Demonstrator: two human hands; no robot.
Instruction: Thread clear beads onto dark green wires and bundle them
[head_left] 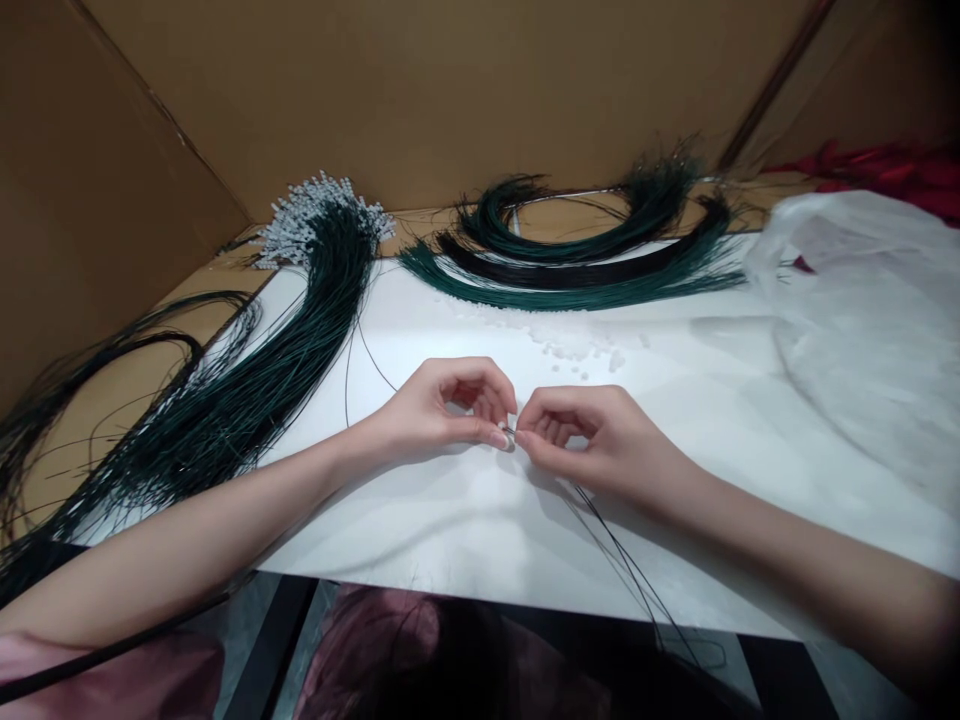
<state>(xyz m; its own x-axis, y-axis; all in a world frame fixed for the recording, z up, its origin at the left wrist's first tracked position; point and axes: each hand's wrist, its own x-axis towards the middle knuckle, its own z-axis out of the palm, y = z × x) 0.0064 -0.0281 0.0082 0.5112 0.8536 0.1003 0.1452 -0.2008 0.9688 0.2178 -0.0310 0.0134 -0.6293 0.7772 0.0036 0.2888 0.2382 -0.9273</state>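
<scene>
Over the middle of the white board (450,510), my left hand (465,405) pinches a small white bead (505,432) between thumb and fingertips. Close on its right, my right hand (581,430) has its fingertips closed on thin dark wires (619,555). The wires run from the bead under my right hand and down past the board's front edge. Small white beads (574,340) lie scattered just beyond my hands. At the back left rests a big bundle of dark green wires (300,370) with white beaded tips (315,215).
Curved bundles of green and black wires (585,280) lie at the back. More loose wires (112,350) spread at the far left. A translucent plastic bag (870,320) and red material (892,175) are on the right. Cardboard walls (420,90) stand behind.
</scene>
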